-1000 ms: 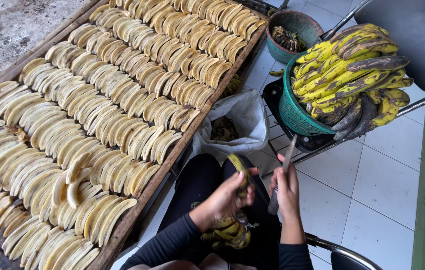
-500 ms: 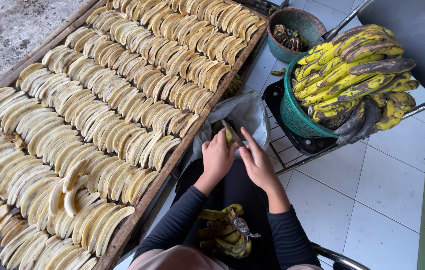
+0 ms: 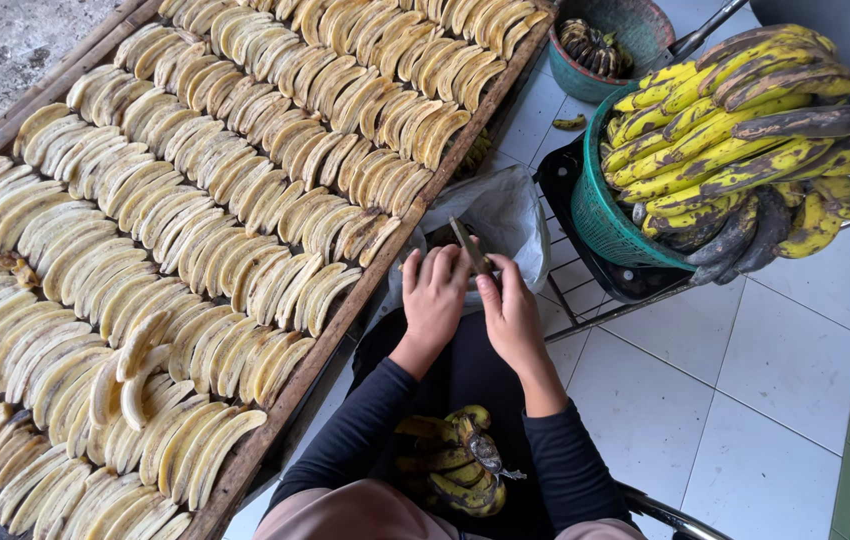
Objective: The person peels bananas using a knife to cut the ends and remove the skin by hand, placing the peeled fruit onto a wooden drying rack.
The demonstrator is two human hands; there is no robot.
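While the left hand (image 3: 432,290) curls shut around something hidden by its fingers, the right hand (image 3: 507,305) pinches a knife (image 3: 469,246) whose blade slants up between the two hands, which nearly touch. Both sit over a white bag (image 3: 505,215), just beside the tray (image 3: 345,320) of peeled bananas (image 3: 195,230). A bunch (image 3: 450,470) lies in the lap below the wrists. A green basket (image 3: 600,215) of spotted bananas stands to the right.

rough wooden tray (image 3: 340,335), glossy floor tiles (image 3: 790,365)
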